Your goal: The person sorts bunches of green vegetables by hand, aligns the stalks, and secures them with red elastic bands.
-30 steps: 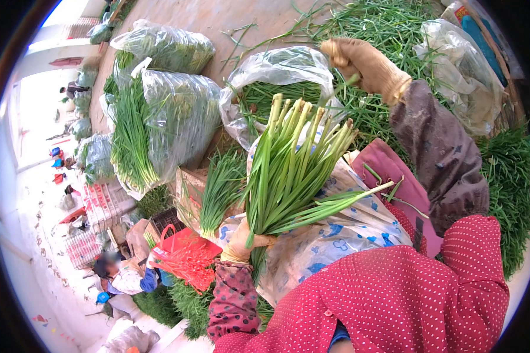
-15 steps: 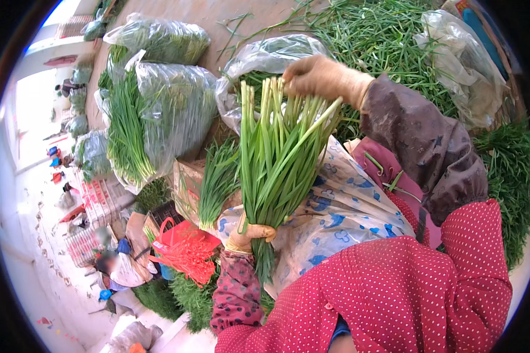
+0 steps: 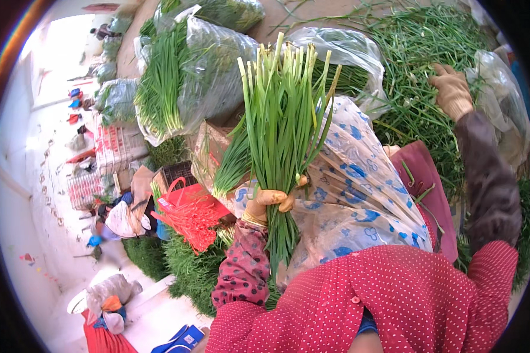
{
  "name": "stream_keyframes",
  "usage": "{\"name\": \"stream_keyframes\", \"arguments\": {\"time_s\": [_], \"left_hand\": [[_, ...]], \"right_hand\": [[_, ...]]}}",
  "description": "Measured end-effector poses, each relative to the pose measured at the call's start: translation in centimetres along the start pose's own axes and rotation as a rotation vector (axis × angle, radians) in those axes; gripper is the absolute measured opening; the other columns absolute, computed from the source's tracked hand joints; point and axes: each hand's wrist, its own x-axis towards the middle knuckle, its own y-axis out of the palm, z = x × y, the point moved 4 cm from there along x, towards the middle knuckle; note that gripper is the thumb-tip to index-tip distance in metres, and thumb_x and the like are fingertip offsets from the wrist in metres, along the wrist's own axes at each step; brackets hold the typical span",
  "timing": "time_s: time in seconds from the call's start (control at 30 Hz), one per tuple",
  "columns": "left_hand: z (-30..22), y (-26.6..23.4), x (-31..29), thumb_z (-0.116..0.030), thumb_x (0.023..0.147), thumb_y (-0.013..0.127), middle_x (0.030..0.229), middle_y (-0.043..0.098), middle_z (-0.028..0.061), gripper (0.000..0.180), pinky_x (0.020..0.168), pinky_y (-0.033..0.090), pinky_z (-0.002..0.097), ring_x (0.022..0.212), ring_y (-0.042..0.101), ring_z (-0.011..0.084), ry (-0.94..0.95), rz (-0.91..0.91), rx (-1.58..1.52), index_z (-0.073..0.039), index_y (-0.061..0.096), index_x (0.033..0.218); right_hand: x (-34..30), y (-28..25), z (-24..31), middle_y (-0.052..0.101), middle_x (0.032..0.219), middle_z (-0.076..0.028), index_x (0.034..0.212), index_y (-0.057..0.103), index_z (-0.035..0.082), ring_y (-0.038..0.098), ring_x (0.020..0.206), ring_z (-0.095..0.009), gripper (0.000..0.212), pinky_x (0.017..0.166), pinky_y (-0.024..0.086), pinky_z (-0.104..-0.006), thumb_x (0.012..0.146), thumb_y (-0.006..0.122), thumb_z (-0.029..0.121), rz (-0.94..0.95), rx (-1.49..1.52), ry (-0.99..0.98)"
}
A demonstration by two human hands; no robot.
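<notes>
My left hand (image 3: pixel 268 203), in a tan glove, is wrapped round a bunch of garlic chives (image 3: pixel 280 123) near its leafy end. The pale cut ends point up and away, and dark leaf tips hang below my fist. My right hand (image 3: pixel 451 91), gloved too, is stretched out to the right over a big heap of loose green stalks (image 3: pixel 421 44). Its fingers look spread, and I see nothing held in it. A plastic apron with blue flowers (image 3: pixel 359 182) covers my lap beneath the bunch.
Clear bags of greens (image 3: pixel 212 65) stand at the far left. Beside my left arm are a cardboard box (image 3: pixel 209 150), a smaller bundle (image 3: pixel 232 165) and a red bag with red ties (image 3: pixel 191 217). A plastic bag (image 3: pixel 500 112) lies right of my right hand. People sit farther left.
My right hand has left the pale ends of the bunch and moved right to the loose heap. My left hand still grips the bunch. The view has shifted.
</notes>
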Motion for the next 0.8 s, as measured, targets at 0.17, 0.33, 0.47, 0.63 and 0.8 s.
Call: {"name": "stream_keyframes", "arguments": {"time_s": [0.17,0.33,0.47,0.63,0.8], "left_hand": [[0.5,-2.6,-0.1,-0.014,0.08,0.066,0.134,0.054,0.0167,0.064,0.054,0.036,0.0263,0.054,0.045,0.0115,-0.027,0.054,-0.123,0.004,0.042,0.136],[-0.1,-0.5,-0.9,-0.017,0.081,0.065,0.085,0.051,0.0074,0.061,0.047,0.03,0.0268,0.046,0.039,0.0111,0.04,-0.032,-0.069,0.008,0.045,0.133],[0.3,0.7,-0.1,-0.017,0.081,0.066,0.054,0.047,0.0037,0.054,0.04,0.025,0.0269,0.039,0.034,0.0116,0.058,0.074,-0.081,0.012,0.051,0.124],[0.1,1.5,-0.6,-0.021,0.079,0.065,0.048,0.041,0.0029,0.054,0.04,0.024,0.0264,0.038,0.031,0.0112,0.03,0.06,-0.053,0.01,0.053,0.121],[1.1,-0.2,-1.6,-0.024,0.079,0.061,0.064,0.054,0.0074,0.057,0.042,0.027,0.0262,0.04,0.035,0.0105,0.079,0.094,-0.112,0.013,0.05,0.121]], "right_hand": [[0.0,-4.4,9.6,0.067,0.088,-0.002,0.104,0.069,0.005,0.058,0.076,-0.007,0.017,0.072,0.053,-0.0241,0.09,0.066,0.013,0.206,1.645,0.253],[-0.2,-12.5,16.6,0.068,0.088,-0.005,0.119,0.063,0.002,0.061,0.071,-0.008,0.034,0.066,0.052,-0.0221,0.089,0.068,0.016,0.533,1.829,0.039],[0.2,-11.4,19.8,0.068,0.085,-0.007,0.12,0.06,-0.003,0.062,0.073,-0.009,0.04,0.07,0.05,-0.0272,0.087,0.069,0.019,0.576,1.785,-0.021],[0.9,-9.6,20.9,0.063,0.075,-0.002,0.101,0.066,-0.001,0.057,0.067,-0.007,0.022,0.063,0.045,-0.0244,0.088,0.067,0.017,0.638,1.737,-0.16],[0.1,-10.5,20.6,0.057,0.066,0.005,0.117,0.06,0.003,0.044,0.053,-0.002,0.031,0.047,0.034,-0.0193,0.09,0.067,0.016,0.599,1.989,0.029]]}}
